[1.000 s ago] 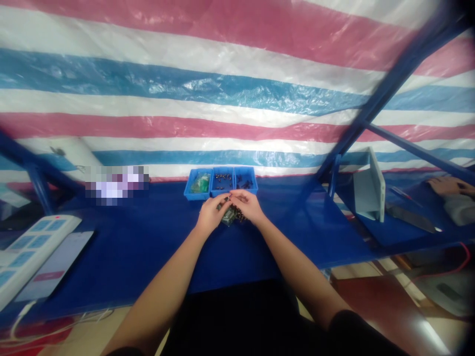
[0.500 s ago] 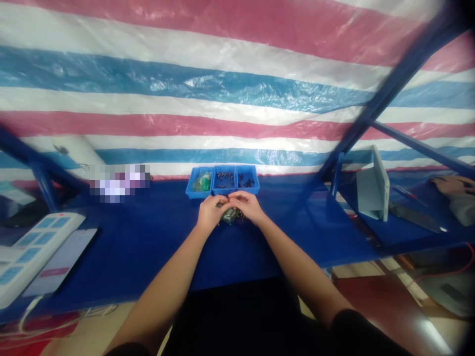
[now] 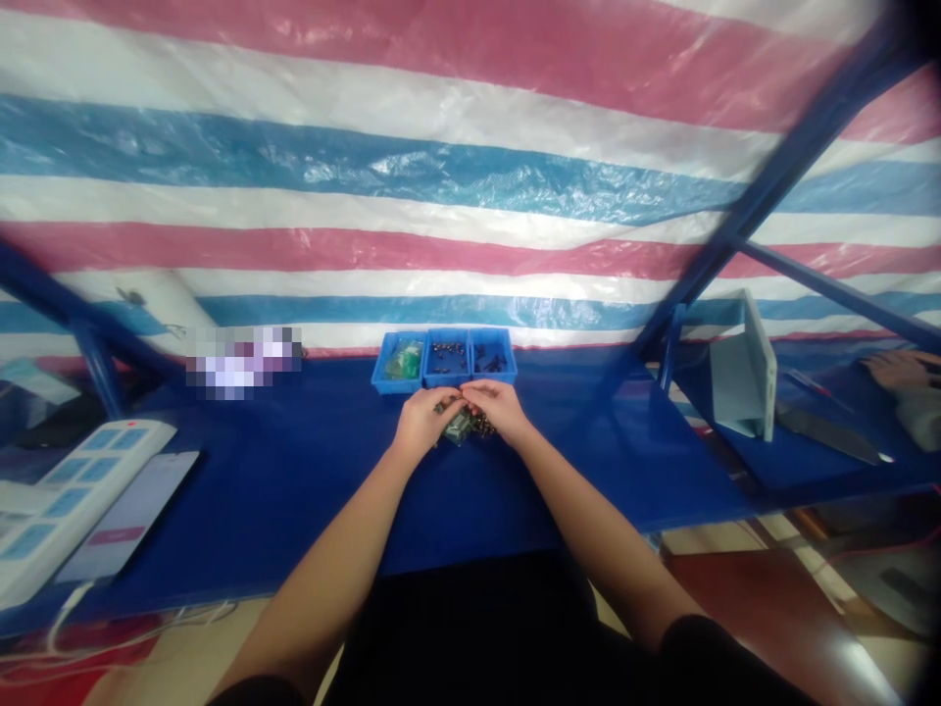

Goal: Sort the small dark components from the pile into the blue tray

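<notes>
My left hand [image 3: 424,422] and my right hand [image 3: 496,410] are curled together at the middle of the blue table [image 3: 294,471], fingertips meeting. Beneath them lies a small green circuit board [image 3: 460,428], partly hidden, with dark and brass-coloured small parts [image 3: 483,426] beside it. Whether my fingers grip anything is hidden. Just beyond my hands stands a blue three-compartment parts tray [image 3: 445,358]. It holds a green bag in the left compartment, small brass-coloured fasteners in the middle and dark parts on the right.
A white power strip [image 3: 74,500] and a smartphone [image 3: 128,515] lie at the left, beyond them a pixelated object [image 3: 242,363]. On the right are a grey angled stand [image 3: 742,378], a long blade [image 3: 827,436] and a co-worker's hand [image 3: 901,371]. A striped tarp hangs behind blue metal struts.
The whole scene has shifted slightly right in the view. My hands stay together over the circuit board, with only small finger movement.
</notes>
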